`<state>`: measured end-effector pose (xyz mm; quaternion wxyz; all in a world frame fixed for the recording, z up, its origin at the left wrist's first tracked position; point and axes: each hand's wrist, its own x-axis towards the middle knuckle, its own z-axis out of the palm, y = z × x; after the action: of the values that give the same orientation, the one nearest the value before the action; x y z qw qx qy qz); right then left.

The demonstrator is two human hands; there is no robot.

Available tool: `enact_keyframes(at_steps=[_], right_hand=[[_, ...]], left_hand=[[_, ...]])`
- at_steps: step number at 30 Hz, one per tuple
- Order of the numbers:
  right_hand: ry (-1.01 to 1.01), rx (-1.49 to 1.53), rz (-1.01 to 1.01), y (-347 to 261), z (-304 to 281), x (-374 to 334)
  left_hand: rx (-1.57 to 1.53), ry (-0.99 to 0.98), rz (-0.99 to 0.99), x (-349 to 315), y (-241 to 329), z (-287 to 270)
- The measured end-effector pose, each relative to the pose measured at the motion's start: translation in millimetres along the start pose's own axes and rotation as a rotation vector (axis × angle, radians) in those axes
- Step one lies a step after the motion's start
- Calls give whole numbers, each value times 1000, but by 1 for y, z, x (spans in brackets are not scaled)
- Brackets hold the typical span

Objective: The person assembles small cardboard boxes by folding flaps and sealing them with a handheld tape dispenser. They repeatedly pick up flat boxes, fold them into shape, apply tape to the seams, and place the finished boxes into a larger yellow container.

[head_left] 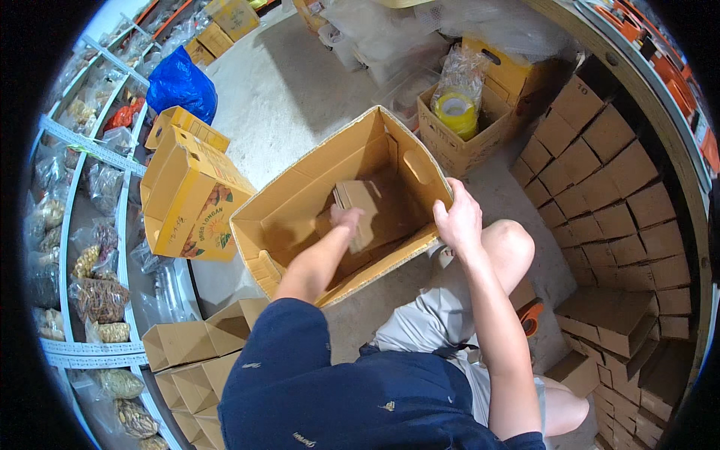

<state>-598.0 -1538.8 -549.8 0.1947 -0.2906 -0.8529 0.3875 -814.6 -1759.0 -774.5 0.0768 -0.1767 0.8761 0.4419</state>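
Note:
A large open cardboard box (292,214) is tilted toward me in front of my knees. Down inside it, my left hand (347,218) is closed on a small stack of flat brown cardboard pieces (363,196), slightly blurred; its fingertips are partly hidden. My right hand (458,219) grips the box's right rim, thumb on the inner side and fingers along the outside, just below an oval handle hole.
Yellow printed cartons (196,199) and a blue plastic bag (182,84) stand left, beside metal shelves (94,360) of bagged goods. Small brown boxes (592,172) are stacked right. A carton (465,146) holding yellow tape rolls (457,112) stands beyond. An orange tape dispenser (531,318) lies near my knee.

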Motion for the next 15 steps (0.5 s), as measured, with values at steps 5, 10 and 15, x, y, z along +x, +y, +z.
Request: enact_keyframes(at_steps=[5, 10, 15], right_hand=[[-32, 360, 66, 12, 7, 0], [13, 713, 110, 13, -27, -22], [124, 795, -241, -13, -108, -45]], left_hand=[[-51, -229, 270, -46, 81, -136], [-514, -115, 755, -140, 172, -291], [-776, -202, 1006, -223, 247, -333]])
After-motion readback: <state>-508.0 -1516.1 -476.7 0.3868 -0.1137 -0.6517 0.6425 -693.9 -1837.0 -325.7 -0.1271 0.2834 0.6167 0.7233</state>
